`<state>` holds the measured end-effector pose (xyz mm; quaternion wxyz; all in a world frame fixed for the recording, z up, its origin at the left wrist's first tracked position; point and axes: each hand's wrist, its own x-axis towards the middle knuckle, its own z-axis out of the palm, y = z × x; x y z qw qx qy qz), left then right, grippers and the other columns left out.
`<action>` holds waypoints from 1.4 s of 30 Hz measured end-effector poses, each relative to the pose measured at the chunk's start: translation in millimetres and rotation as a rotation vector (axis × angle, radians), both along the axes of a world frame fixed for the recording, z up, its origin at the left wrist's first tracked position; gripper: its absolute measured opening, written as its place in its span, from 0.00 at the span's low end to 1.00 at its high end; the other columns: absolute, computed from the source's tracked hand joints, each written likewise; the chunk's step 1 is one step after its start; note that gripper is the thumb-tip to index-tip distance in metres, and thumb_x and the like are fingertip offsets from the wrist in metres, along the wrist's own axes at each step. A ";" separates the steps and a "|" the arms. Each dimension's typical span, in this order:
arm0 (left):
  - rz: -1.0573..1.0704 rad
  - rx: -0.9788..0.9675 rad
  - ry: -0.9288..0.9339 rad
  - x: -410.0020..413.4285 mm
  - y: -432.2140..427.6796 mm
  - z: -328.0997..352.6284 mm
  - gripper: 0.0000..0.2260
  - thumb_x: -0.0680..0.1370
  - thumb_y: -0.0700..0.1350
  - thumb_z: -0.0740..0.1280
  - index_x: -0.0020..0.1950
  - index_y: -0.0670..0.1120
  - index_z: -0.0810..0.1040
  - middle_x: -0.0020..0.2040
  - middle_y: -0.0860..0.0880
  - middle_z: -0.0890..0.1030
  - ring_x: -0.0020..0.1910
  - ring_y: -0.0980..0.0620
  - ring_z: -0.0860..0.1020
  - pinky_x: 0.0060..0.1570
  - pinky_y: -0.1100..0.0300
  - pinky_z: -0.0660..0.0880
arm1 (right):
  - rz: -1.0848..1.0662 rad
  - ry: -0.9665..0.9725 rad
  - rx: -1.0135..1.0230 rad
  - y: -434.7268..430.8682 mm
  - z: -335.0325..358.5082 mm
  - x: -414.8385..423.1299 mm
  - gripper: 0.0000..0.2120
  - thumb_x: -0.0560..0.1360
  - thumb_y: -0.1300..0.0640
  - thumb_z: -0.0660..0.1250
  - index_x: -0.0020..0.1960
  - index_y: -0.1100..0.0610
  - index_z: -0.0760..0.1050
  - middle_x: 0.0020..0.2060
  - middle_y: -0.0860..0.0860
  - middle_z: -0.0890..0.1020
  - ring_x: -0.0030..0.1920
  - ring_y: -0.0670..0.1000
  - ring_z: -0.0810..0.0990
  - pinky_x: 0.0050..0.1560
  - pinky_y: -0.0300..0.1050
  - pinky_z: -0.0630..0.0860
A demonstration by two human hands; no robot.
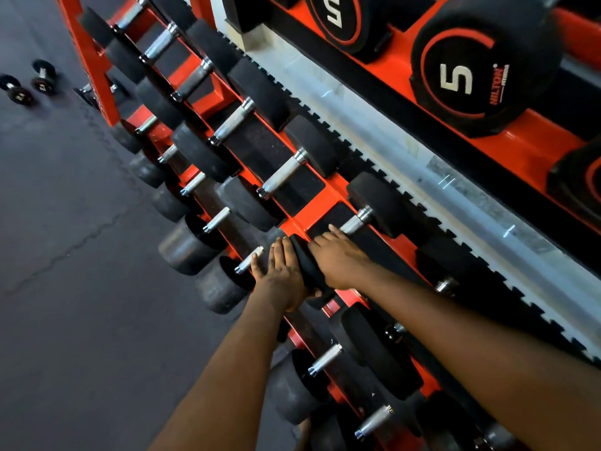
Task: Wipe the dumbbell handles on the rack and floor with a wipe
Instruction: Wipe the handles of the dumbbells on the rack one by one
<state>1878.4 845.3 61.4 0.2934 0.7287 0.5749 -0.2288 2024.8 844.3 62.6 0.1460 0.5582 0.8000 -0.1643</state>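
Observation:
A red rack (317,211) holds two tiers of black dumbbells with knurled steel handles. My two hands are on one upper-tier dumbbell (377,203). My left hand (283,271) lies along its near black head (307,266), fingers straight and thumb hooked round the rim. My right hand (338,255) covers the near part of the steel handle (356,222), its fingers bent over it. No wipe shows; anything under the right palm is hidden. Two small dumbbells (27,84) lie on the floor at the far left.
Lower-tier dumbbells (195,242) jut out toward the dark rubber floor (81,255) on the left. Behind the rack runs a pale wall strip (406,151), with a shelf of round "5" weights (478,66) above it.

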 end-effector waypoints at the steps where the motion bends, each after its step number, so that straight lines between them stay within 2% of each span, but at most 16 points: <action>1: -0.002 0.005 0.003 -0.3 -0.2 -1.0 0.59 0.73 0.69 0.68 0.80 0.41 0.30 0.81 0.43 0.34 0.81 0.47 0.36 0.72 0.34 0.32 | -0.012 -0.017 -0.007 8.3 1.8 -3.3 0.25 0.72 0.53 0.67 0.67 0.58 0.68 0.64 0.56 0.74 0.68 0.55 0.68 0.77 0.52 0.49; 6: 0.013 0.006 -0.030 -1.5 -1.8 -0.5 0.58 0.73 0.68 0.69 0.80 0.42 0.30 0.81 0.43 0.33 0.81 0.48 0.36 0.72 0.35 0.32 | 0.041 -0.080 0.060 -6.5 6.3 0.4 0.30 0.73 0.52 0.66 0.72 0.61 0.63 0.69 0.58 0.70 0.73 0.57 0.63 0.78 0.52 0.48; 9: 0.016 -0.009 -0.041 -2.9 -0.8 1.0 0.57 0.74 0.67 0.69 0.80 0.42 0.30 0.81 0.44 0.32 0.80 0.48 0.35 0.72 0.35 0.31 | 0.018 -0.001 0.047 -41.4 3.9 11.5 0.39 0.75 0.55 0.64 0.79 0.61 0.47 0.79 0.54 0.50 0.79 0.53 0.45 0.78 0.50 0.42; 11: 0.013 -0.022 -0.048 -3.1 -0.2 1.7 0.57 0.74 0.66 0.69 0.79 0.42 0.29 0.81 0.44 0.31 0.80 0.48 0.33 0.71 0.34 0.30 | -0.122 0.222 -0.034 -60.8 -4.3 15.0 0.42 0.73 0.62 0.63 0.80 0.56 0.43 0.79 0.49 0.42 0.78 0.50 0.41 0.78 0.48 0.44; 13: 0.017 -0.030 -0.058 -3.4 -0.6 1.8 0.57 0.75 0.66 0.69 0.79 0.42 0.29 0.81 0.45 0.31 0.80 0.48 0.32 0.71 0.34 0.30 | -0.420 0.643 -0.185 -70.0 -4.8 10.9 0.41 0.71 0.73 0.58 0.80 0.54 0.48 0.79 0.46 0.45 0.78 0.45 0.44 0.77 0.37 0.47; 15: 0.019 -0.035 -0.071 -4.5 -0.8 1.8 0.57 0.75 0.65 0.69 0.79 0.42 0.29 0.81 0.45 0.31 0.80 0.49 0.32 0.71 0.34 0.30 | -0.748 1.017 -0.318 -73.4 -1.8 3.9 0.38 0.72 0.79 0.52 0.78 0.55 0.55 0.76 0.48 0.58 0.76 0.43 0.55 0.69 0.24 0.52; 17: 0.023 -0.035 -0.076 -4.5 -1.1 1.0 0.57 0.75 0.65 0.69 0.79 0.42 0.29 0.81 0.45 0.31 0.79 0.49 0.32 0.71 0.34 0.30 | -1.079 1.312 -0.377 -71.6 2.0 1.3 0.32 0.75 0.78 0.50 0.74 0.55 0.64 0.67 0.56 0.74 0.67 0.49 0.74 0.66 0.31 0.67; 19: 0.021 -0.030 -0.067 -4.8 -1.0 2.4 0.57 0.75 0.65 0.69 0.79 0.42 0.29 0.81 0.45 0.31 0.79 0.50 0.32 0.71 0.34 0.30 | -1.337 1.453 -0.356 -63.7 3.5 -0.6 0.27 0.75 0.77 0.54 0.67 0.57 0.75 0.63 0.58 0.78 0.60 0.51 0.79 0.64 0.43 0.74; 22: 0.030 -0.027 -0.065 -2.9 -1.8 2.6 0.57 0.74 0.65 0.69 0.79 0.42 0.29 0.81 0.45 0.32 0.80 0.50 0.32 0.71 0.34 0.31 | -1.720 1.394 -0.215 -46.1 -1.3 -5.5 0.16 0.74 0.72 0.60 0.42 0.55 0.81 0.40 0.54 0.83 0.41 0.52 0.80 0.43 0.44 0.77; 25: 0.026 -0.011 -0.051 -3.3 -1.9 1.9 0.58 0.74 0.66 0.70 0.79 0.41 0.29 0.81 0.45 0.33 0.80 0.49 0.34 0.72 0.33 0.32 | -1.845 1.361 -0.214 -26.4 -4.7 -27.6 0.06 0.72 0.68 0.64 0.42 0.59 0.78 0.34 0.53 0.79 0.34 0.52 0.78 0.33 0.42 0.78; 28: 0.024 -0.007 -0.048 -3.1 -1.5 1.4 0.58 0.74 0.66 0.70 0.79 0.41 0.29 0.81 0.44 0.33 0.80 0.48 0.35 0.71 0.33 0.32 | -1.904 1.365 -0.216 -10.2 -13.7 -34.8 0.08 0.71 0.68 0.65 0.50 0.62 0.75 0.40 0.56 0.79 0.38 0.53 0.78 0.39 0.47 0.79; 32: 0.021 0.009 -0.049 -4.9 -1.9 -1.7 0.58 0.73 0.66 0.70 0.79 0.42 0.30 0.81 0.45 0.33 0.80 0.49 0.34 0.72 0.31 0.32 | -1.818 1.336 -0.253 -12.1 -32.1 -23.6 0.05 0.71 0.65 0.67 0.44 0.57 0.77 0.44 0.57 0.84 0.44 0.56 0.83 0.49 0.57 0.81; 34: 0.022 0.002 -0.047 -4.4 -1.8 -1.7 0.58 0.74 0.66 0.70 0.79 0.42 0.29 0.81 0.45 0.32 0.80 0.49 0.33 0.71 0.31 0.31 | -1.795 1.244 -0.219 -24.8 -35.1 -19.7 0.08 0.71 0.66 0.69 0.42 0.54 0.78 0.42 0.55 0.85 0.43 0.54 0.83 0.50 0.52 0.82; 37: 0.030 -0.008 -0.047 -2.8 -1.9 0.4 0.57 0.74 0.65 0.70 0.79 0.43 0.29 0.81 0.46 0.32 0.80 0.49 0.34 0.71 0.32 0.31 | -1.878 1.357 -0.060 -31.2 -28.8 -14.4 0.09 0.72 0.71 0.68 0.44 0.59 0.80 0.39 0.54 0.83 0.41 0.52 0.81 0.45 0.43 0.79; 40: 0.033 -0.004 -0.042 -3.0 -1.7 1.3 0.58 0.74 0.66 0.69 0.79 0.43 0.28 0.81 0.45 0.32 0.80 0.49 0.34 0.71 0.32 0.32 | -2.062 1.441 0.082 -13.1 -34.3 -11.0 0.12 0.70 0.74 0.65 0.43 0.59 0.79 0.44 0.58 0.84 0.43 0.54 0.82 0.49 0.47 0.80; 42: 0.031 -0.008 -0.035 -2.9 -2.0 1.8 0.57 0.74 0.66 0.69 0.79 0.43 0.28 0.81 0.45 0.31 0.80 0.49 0.34 0.72 0.31 0.32 | -2.035 1.398 -0.033 -7.4 -39.9 -16.6 0.11 0.69 0.71 0.63 0.44 0.58 0.78 0.45 0.58 0.84 0.43 0.55 0.82 0.50 0.50 0.81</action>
